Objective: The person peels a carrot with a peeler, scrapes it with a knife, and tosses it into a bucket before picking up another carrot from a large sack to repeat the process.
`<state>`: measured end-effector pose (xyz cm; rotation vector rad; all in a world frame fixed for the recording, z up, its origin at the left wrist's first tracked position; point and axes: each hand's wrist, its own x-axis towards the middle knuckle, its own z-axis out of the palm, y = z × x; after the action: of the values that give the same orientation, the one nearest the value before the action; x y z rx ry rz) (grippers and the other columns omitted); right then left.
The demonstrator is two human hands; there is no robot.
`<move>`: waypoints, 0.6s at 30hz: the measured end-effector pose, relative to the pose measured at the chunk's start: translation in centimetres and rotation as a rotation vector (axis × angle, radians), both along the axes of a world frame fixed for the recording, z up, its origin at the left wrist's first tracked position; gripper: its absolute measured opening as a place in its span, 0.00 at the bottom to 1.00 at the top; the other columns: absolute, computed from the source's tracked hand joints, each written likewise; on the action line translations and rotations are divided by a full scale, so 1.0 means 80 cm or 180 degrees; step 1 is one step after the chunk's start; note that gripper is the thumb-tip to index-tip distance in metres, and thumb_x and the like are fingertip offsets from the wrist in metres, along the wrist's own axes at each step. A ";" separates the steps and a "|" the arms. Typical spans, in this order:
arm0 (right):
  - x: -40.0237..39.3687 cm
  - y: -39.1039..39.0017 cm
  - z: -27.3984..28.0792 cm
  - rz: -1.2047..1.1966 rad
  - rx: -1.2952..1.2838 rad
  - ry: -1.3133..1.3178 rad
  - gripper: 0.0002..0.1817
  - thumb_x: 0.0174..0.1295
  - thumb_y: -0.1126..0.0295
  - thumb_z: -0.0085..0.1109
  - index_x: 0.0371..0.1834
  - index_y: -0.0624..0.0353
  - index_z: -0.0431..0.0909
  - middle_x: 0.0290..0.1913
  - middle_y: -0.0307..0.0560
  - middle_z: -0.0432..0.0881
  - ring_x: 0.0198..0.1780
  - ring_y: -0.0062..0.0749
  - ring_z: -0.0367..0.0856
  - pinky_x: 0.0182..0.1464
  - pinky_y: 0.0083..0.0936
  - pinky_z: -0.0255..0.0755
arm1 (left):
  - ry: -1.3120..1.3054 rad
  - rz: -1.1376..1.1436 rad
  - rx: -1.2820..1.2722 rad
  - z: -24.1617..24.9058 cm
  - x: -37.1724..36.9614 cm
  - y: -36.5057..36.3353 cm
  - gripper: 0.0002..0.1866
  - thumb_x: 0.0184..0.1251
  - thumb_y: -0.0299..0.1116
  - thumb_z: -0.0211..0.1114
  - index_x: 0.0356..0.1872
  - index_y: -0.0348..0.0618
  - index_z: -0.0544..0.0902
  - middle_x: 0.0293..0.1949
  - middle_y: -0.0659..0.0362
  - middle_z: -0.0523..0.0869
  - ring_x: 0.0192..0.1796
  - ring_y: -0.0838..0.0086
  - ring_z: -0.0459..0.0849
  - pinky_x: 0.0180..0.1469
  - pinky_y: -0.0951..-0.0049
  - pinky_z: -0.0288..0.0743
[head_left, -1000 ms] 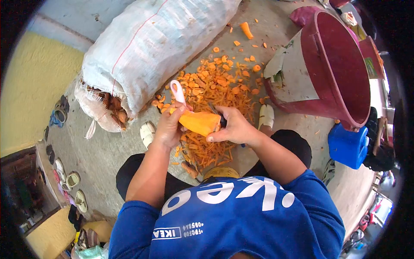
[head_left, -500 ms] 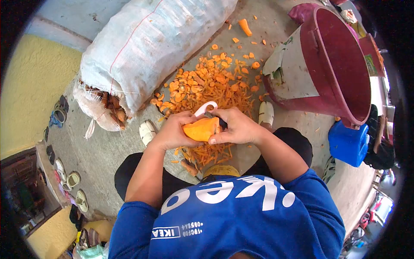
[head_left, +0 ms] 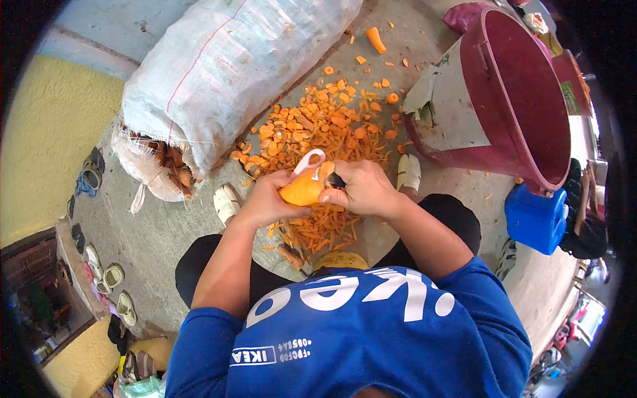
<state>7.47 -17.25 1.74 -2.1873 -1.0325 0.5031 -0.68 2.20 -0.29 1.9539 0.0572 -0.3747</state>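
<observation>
From the head camera, the left hand (head_left: 265,199) is closed around a white peeler (head_left: 309,160), whose loop end sticks up past the fingers. The right hand (head_left: 361,189) is closed on the other end of an orange carrot (head_left: 304,189). The carrot lies sideways between the two hands, its long way running from one grip to the other, touching both. Just past the hands, a pile of peels (head_left: 318,129) covers the floor. A white sack (head_left: 219,73) lies beyond the left hand, a red bucket (head_left: 524,99) beyond the right.
</observation>
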 end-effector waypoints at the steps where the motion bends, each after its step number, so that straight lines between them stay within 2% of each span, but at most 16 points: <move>1: -0.001 0.000 -0.003 -0.0038 -0.0003 0.0026 0.28 0.44 0.41 0.53 0.33 0.58 0.73 0.16 0.54 0.73 0.22 0.50 0.75 0.25 0.41 0.68 | 0.0042 -0.0017 0.0070 -0.002 0.000 0.002 0.22 0.29 0.31 0.73 0.33 0.39 0.79 0.30 0.60 0.76 0.34 0.74 0.75 0.39 0.77 0.68; 8: -0.005 0.005 -0.009 -0.0248 -0.0149 0.0080 0.25 0.49 0.43 0.50 0.33 0.56 0.74 0.16 0.54 0.74 0.21 0.50 0.75 0.25 0.41 0.68 | 0.0292 0.0172 0.0168 -0.013 -0.005 0.003 0.21 0.33 0.34 0.72 0.33 0.39 0.79 0.30 0.61 0.78 0.32 0.77 0.77 0.37 0.78 0.69; 11: -0.003 0.007 -0.009 -0.0226 -0.0269 0.0105 0.24 0.50 0.44 0.49 0.32 0.55 0.75 0.17 0.55 0.74 0.22 0.52 0.75 0.25 0.42 0.68 | 0.0707 0.0548 -0.0295 -0.012 -0.007 -0.003 0.20 0.36 0.36 0.71 0.33 0.37 0.79 0.28 0.60 0.80 0.31 0.78 0.77 0.35 0.79 0.69; 14: -0.009 0.013 -0.014 -0.0441 -0.0389 -0.0224 0.26 0.53 0.43 0.44 0.30 0.58 0.75 0.16 0.51 0.74 0.19 0.46 0.75 0.24 0.40 0.68 | 0.1070 0.0707 0.0012 -0.020 -0.008 -0.007 0.19 0.38 0.35 0.70 0.34 0.37 0.78 0.27 0.60 0.80 0.30 0.79 0.77 0.34 0.82 0.70; 16: -0.004 0.014 -0.023 -0.0865 0.0575 0.1350 0.27 0.55 0.43 0.40 0.22 0.59 0.70 0.11 0.44 0.68 0.14 0.36 0.68 0.18 0.30 0.62 | 0.1021 0.0668 -0.0115 -0.012 -0.006 -0.009 0.20 0.39 0.34 0.70 0.35 0.37 0.78 0.30 0.60 0.80 0.32 0.80 0.77 0.35 0.81 0.70; 18: 0.008 0.011 -0.026 -0.1093 0.0843 0.2646 0.29 0.57 0.42 0.37 0.23 0.61 0.69 0.12 0.41 0.68 0.14 0.29 0.66 0.18 0.26 0.62 | 0.0995 0.0671 -0.0534 0.000 -0.003 -0.010 0.20 0.39 0.33 0.70 0.37 0.37 0.78 0.33 0.61 0.80 0.35 0.81 0.76 0.37 0.81 0.69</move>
<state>8.11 -16.37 -0.33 -1.6108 -0.2475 0.9345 -0.95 1.39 -0.32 1.6909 0.4176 -0.5242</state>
